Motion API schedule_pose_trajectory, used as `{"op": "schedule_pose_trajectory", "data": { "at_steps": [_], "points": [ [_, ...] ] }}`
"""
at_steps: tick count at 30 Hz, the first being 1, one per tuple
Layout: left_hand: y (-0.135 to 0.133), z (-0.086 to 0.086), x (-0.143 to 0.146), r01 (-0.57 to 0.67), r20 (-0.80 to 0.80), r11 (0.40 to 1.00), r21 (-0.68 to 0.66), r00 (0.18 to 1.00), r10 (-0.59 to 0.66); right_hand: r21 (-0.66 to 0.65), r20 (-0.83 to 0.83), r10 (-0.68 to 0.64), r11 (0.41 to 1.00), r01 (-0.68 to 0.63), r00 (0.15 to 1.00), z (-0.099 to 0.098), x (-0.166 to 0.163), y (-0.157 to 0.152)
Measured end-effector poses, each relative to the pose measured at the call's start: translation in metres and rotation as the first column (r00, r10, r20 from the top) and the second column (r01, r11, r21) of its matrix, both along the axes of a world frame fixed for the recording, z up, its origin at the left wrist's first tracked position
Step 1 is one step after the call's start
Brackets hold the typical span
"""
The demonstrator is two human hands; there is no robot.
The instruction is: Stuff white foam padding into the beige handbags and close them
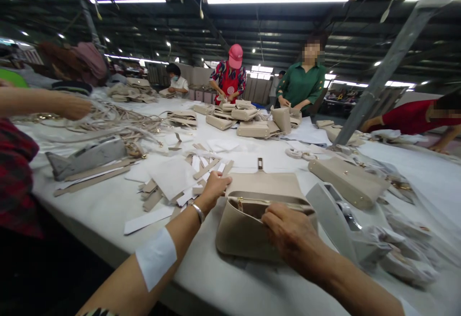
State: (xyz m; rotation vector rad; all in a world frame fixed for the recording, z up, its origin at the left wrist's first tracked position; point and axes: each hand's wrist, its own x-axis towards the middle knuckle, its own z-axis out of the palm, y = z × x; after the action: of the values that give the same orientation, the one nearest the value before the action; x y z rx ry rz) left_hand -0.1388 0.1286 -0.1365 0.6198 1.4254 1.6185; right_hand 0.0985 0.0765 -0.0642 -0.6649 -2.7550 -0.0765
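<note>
- While I watch from beside the table (194, 277), the beige bag (241, 239) sits on it directly in front of the worker, its long axis running side to side, crosswise to the worker.
- Both hands are at the bag, so neither is clearly nearer: the left hand (216, 188) is at the left edge of the raised flap (266, 184), the right hand (284, 224) at the front rim, right of the middle.
- The right hand's fingers are curled over that rim, gripping it; the left hand's fingers are bent against the flap, but I cannot tell whether they pinch it or only rest there.
- The mouth gapes between rim and flap, with a gold-coloured zipper pull (240, 204) near its left end.
- The bag looks like smooth, matte leather or something similar, boxy with rounded lower corners; the flap lies back, away from the worker, with a small metal clasp (260, 164) at its far edge.
- Just right of the bag stands a hard, grey tape dispenser (329, 217); to the left lie thin, flat paper sheets (176, 176) and narrow beige strips (206, 168).
</note>
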Motion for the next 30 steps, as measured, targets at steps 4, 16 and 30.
{"op": "schedule_pose_trajectory", "data": {
  "at_steps": [4, 16, 30],
  "points": [
    [-0.022, 0.004, 0.005, -0.047, -0.451, 0.947, 0.317, 0.871, 0.194, -0.199, 0.020, -0.090, 0.976, 0.092, 0.996, -0.013, 0.003, -0.028],
    [-0.089, 0.016, 0.013, 0.629, -0.485, 0.771, 0.100, 0.707, -0.514, -0.481, 0.034, 0.003, 0.877, 0.014, 0.999, 0.021, -0.010, -0.022],
    [-0.083, -0.010, 0.033, 0.438, -0.407, 0.836, 0.330, 0.866, -0.292, 0.370, 0.453, 0.266, 0.812, -0.451, 0.851, 0.012, -0.064, 0.013]
  ]
}}
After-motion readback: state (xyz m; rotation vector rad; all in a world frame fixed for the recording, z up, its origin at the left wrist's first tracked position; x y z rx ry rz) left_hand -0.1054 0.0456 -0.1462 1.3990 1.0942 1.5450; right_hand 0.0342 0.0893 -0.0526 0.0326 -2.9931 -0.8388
